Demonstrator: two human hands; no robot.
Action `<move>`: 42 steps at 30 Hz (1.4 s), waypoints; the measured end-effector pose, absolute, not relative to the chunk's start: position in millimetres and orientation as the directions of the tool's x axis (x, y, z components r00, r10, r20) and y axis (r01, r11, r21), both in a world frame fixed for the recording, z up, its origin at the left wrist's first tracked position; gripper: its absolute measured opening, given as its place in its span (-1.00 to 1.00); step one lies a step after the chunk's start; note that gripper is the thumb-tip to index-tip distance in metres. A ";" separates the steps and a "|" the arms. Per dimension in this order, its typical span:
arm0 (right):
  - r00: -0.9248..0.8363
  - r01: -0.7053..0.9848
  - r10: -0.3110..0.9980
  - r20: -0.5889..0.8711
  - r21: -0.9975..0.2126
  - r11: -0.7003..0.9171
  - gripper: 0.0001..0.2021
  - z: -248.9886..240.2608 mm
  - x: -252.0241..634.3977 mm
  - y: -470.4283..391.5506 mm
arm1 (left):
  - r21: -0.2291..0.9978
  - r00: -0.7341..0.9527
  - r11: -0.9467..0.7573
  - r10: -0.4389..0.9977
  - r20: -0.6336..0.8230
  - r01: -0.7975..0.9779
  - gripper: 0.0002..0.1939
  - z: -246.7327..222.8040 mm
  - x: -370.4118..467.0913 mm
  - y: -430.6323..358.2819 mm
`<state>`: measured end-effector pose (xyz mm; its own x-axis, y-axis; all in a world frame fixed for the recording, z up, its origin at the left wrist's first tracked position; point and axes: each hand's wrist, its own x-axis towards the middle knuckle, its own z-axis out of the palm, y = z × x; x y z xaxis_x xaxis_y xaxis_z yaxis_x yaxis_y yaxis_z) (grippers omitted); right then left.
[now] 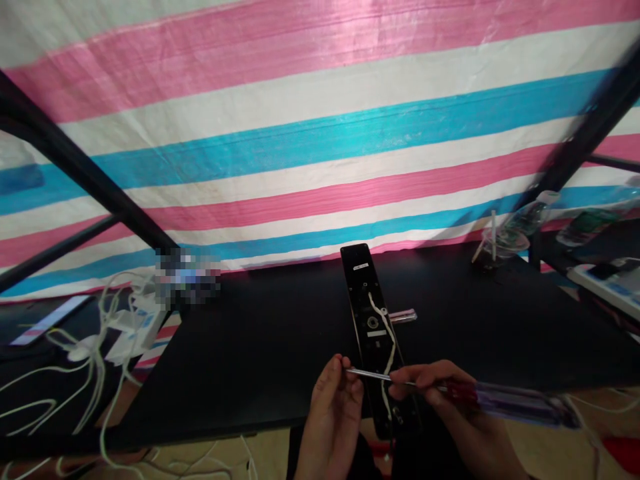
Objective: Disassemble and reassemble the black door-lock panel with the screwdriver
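A screwdriver (520, 403) with a long metal shaft and a clear, dark red and purple handle lies almost level between my hands. My right hand (450, 393) grips it where the shaft meets the handle. With thumb and fingertips pinched together, my left hand (336, 400) is at the shaft's tip; whether a small part sits there is too small to tell. Beneath the shaft, a long black device panel (357, 280) extends away from me, its near end over the table's front edge. A white cable (390, 347) runs along its upper face.
The panel rests on a black table (270, 333). Beside it lies a small clear-and-pink item (403, 315). A plastic cup (505, 241) stands at the back right. White cables (100, 347) tangle on the left. Black metal posts (100, 167) flank a striped sheet (320, 147).
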<state>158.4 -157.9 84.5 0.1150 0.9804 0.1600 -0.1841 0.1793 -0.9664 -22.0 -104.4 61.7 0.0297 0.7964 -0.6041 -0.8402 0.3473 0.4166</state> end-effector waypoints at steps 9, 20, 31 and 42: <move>0.127 -0.193 0.947 0.294 -0.930 0.314 -0.88 93.5 136.0 -167.6 | 0.285 0.128 0.348 0.805 -0.580 -0.893 -0.84 56.5 -36.0 -104.6; 0.202 -0.302 0.939 0.278 -0.894 0.330 -0.92 89.8 135.3 -163.0 | 0.309 0.082 0.330 0.790 -0.607 -0.892 -0.78 50.7 -35.5 -105.2; 0.139 -0.245 0.975 0.172 -0.948 0.202 -0.92 102.3 155.4 -163.8 | 0.557 -0.062 0.319 0.827 -0.559 -0.767 -0.80 58.6 -26.9 -117.4; -0.210 -0.081 0.970 0.122 -0.991 0.107 -0.85 166.2 176.6 -169.0 | 0.595 0.231 0.478 0.866 -0.444 -0.646 -0.61 42.1 -35.8 -129.9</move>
<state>176.6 -169.0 166.2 -0.2098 0.9701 0.1221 -0.0811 0.1072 -0.9909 -35.8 -129.9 42.1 0.2311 0.8656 -0.4442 -0.6459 0.4779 0.5953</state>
